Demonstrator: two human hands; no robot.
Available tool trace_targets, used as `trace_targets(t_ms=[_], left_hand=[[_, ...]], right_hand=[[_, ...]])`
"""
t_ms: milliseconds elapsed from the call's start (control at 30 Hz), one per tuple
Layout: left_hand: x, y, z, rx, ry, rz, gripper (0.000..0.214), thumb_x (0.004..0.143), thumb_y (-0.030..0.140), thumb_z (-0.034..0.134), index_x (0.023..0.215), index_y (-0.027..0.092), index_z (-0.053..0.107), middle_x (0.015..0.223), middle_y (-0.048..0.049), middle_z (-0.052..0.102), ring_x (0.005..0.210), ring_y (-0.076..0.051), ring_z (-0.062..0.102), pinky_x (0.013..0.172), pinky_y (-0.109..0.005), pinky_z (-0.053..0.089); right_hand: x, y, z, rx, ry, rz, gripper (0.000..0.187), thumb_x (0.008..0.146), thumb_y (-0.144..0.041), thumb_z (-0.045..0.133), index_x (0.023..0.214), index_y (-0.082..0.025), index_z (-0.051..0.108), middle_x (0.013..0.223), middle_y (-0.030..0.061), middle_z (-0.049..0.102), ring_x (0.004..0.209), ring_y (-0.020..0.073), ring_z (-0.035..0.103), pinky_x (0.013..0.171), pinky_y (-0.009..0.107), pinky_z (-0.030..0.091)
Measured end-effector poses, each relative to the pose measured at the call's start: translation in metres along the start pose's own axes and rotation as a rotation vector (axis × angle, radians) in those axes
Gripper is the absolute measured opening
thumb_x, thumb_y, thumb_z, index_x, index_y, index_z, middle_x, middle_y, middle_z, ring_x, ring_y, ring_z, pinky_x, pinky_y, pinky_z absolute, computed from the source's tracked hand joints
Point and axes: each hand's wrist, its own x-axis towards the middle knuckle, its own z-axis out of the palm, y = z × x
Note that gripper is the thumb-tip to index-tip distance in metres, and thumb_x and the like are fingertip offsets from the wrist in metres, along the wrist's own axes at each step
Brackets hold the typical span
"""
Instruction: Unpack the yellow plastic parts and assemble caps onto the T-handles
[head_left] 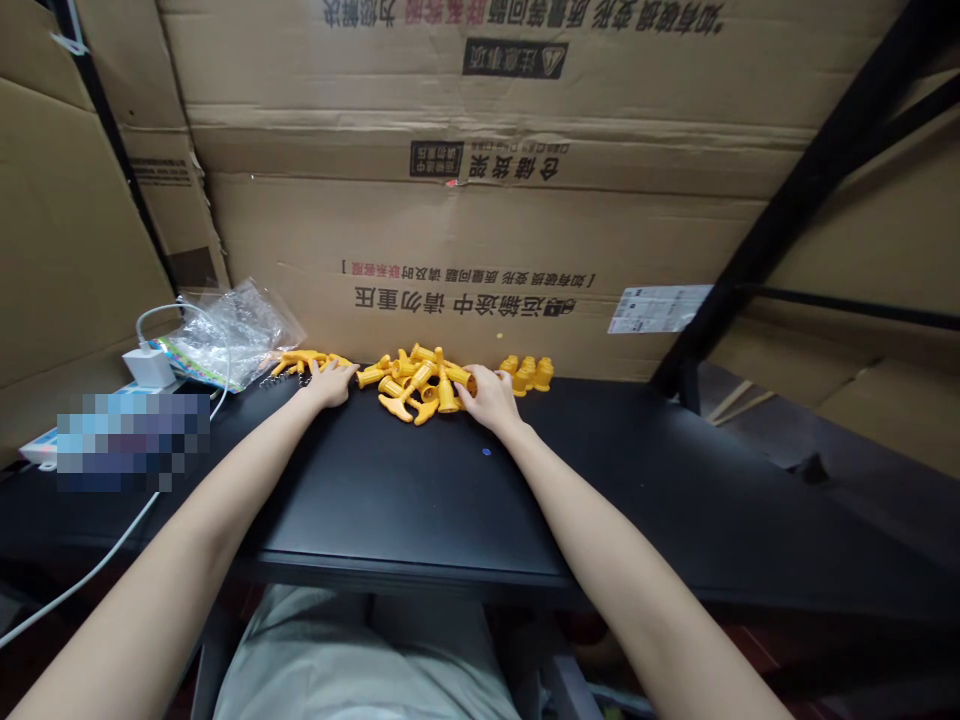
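On the black tabletop, my left hand (330,384) reaches in at the near side of a group of yellow corkscrew handles (300,358) with metal spirals. Its thumb points away from the fingers, whose tips are partly hidden among the handles. My right hand (491,398) is curled round a yellow bell-shaped corkscrew sleeve (471,383) at the right edge of the middle pile. That pile of yellow corkscrews (414,375) mixes T-shaped handles and sleeves, lying in different directions. Several more yellow sleeves (541,374) stand together just beyond my right hand.
A large cardboard sheet (465,230) rises behind the black table (420,500). At the left lie a clear plastic bag (244,325), a white charger (148,367) with a cable and a blurred-out object (133,442). A black metal post (787,210) slants up at the right.
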Motion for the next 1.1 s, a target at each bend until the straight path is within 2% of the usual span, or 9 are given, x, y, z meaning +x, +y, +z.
trace_targets(t_ms=[200, 333, 467, 600, 667, 767, 833, 933, 1100], left_hand=[[0.01, -0.017, 0.01, -0.09, 0.018, -0.207, 0.053, 0.091, 0.033, 0.032, 0.143, 0.022, 0.039, 0.15, -0.0118, 0.038, 0.14, -0.033, 0.03, 0.109, -0.057, 0.027], [0.017, -0.013, 0.013, -0.142, 0.091, -0.273, 0.049, 0.088, 0.026, 0.033, 0.135, 0.02, 0.049, 0.143, -0.0133, 0.047, 0.134, -0.032, 0.038, 0.107, -0.057, 0.03], [0.02, -0.009, 0.015, -0.279, 0.209, -0.387, 0.049, 0.078, 0.014, 0.042, 0.123, 0.023, 0.06, 0.134, -0.0116, 0.057, 0.132, -0.032, 0.041, 0.108, -0.062, 0.022], [0.018, -0.004, 0.01, -0.402, 0.371, -0.481, 0.04, 0.079, 0.013, 0.04, 0.105, 0.024, 0.068, 0.115, -0.0088, 0.068, 0.122, -0.03, 0.05, 0.108, -0.062, 0.019], [0.014, 0.004, 0.004, -0.393, 0.498, -0.408, 0.039, 0.081, 0.013, 0.04, 0.107, 0.023, 0.067, 0.117, -0.0092, 0.067, 0.121, -0.029, 0.05, 0.107, -0.059, 0.022], [0.005, 0.026, -0.012, -0.345, 0.675, -0.153, 0.045, 0.084, 0.017, 0.042, 0.126, 0.021, 0.057, 0.131, -0.0114, 0.058, 0.126, -0.027, 0.045, 0.105, -0.05, 0.03], [-0.004, 0.046, -0.025, -0.317, 0.671, 0.085, 0.051, 0.087, 0.021, 0.044, 0.137, 0.022, 0.047, 0.141, -0.0107, 0.049, 0.129, -0.024, 0.044, 0.103, -0.043, 0.035], [-0.022, 0.073, -0.042, -0.25, 0.536, 0.358, 0.058, 0.089, 0.027, 0.047, 0.145, 0.028, 0.035, 0.15, -0.0082, 0.038, 0.127, -0.023, 0.048, 0.098, -0.038, 0.042], [-0.053, 0.078, -0.046, -0.138, 0.507, 0.324, 0.059, 0.089, 0.029, 0.05, 0.146, 0.028, 0.033, 0.152, -0.0109, 0.035, 0.121, -0.026, 0.054, 0.094, -0.039, 0.047]], right_hand=[[0.0, 0.001, 0.005, 0.084, 0.105, -0.071, 0.028, 0.086, -0.027, 0.049, 0.11, -0.016, 0.057, 0.109, 0.0138, 0.066, 0.096, 0.0265, 0.06, 0.088, 0.042, 0.036], [0.003, 0.0, 0.009, 0.217, 0.189, -0.007, 0.026, 0.085, -0.028, 0.051, 0.108, -0.017, 0.058, 0.109, 0.014, 0.065, 0.098, 0.0276, 0.06, 0.085, 0.042, 0.042], [0.007, -0.001, 0.013, 0.363, 0.278, 0.025, 0.026, 0.084, -0.028, 0.05, 0.108, -0.018, 0.056, 0.106, 0.0132, 0.064, 0.098, 0.0267, 0.06, 0.082, 0.04, 0.047], [0.008, -0.003, 0.011, 0.351, 0.352, 0.019, 0.026, 0.087, -0.026, 0.048, 0.111, -0.019, 0.054, 0.106, 0.0134, 0.062, 0.098, 0.0264, 0.06, 0.082, 0.039, 0.048], [0.007, -0.005, 0.008, 0.294, 0.366, -0.022, 0.026, 0.089, -0.025, 0.047, 0.112, -0.018, 0.055, 0.106, 0.0136, 0.061, 0.099, 0.0265, 0.059, 0.081, 0.039, 0.048], [0.005, -0.01, 0.003, 0.213, 0.378, -0.094, 0.025, 0.091, -0.026, 0.045, 0.113, -0.019, 0.055, 0.105, 0.0133, 0.062, 0.098, 0.0268, 0.06, 0.079, 0.039, 0.048], [0.005, -0.013, 0.0, 0.184, 0.393, -0.142, 0.026, 0.092, -0.027, 0.046, 0.114, -0.019, 0.056, 0.104, 0.0132, 0.063, 0.098, 0.0269, 0.06, 0.078, 0.039, 0.047], [0.005, -0.02, -0.005, 0.184, 0.412, -0.218, 0.026, 0.092, -0.027, 0.047, 0.116, -0.019, 0.056, 0.104, 0.0133, 0.065, 0.099, 0.0267, 0.061, 0.08, 0.04, 0.046], [0.006, -0.04, -0.013, 0.236, 0.406, -0.393, 0.026, 0.093, -0.026, 0.047, 0.118, -0.02, 0.054, 0.107, 0.0124, 0.066, 0.103, 0.0243, 0.061, 0.083, 0.039, 0.047]])
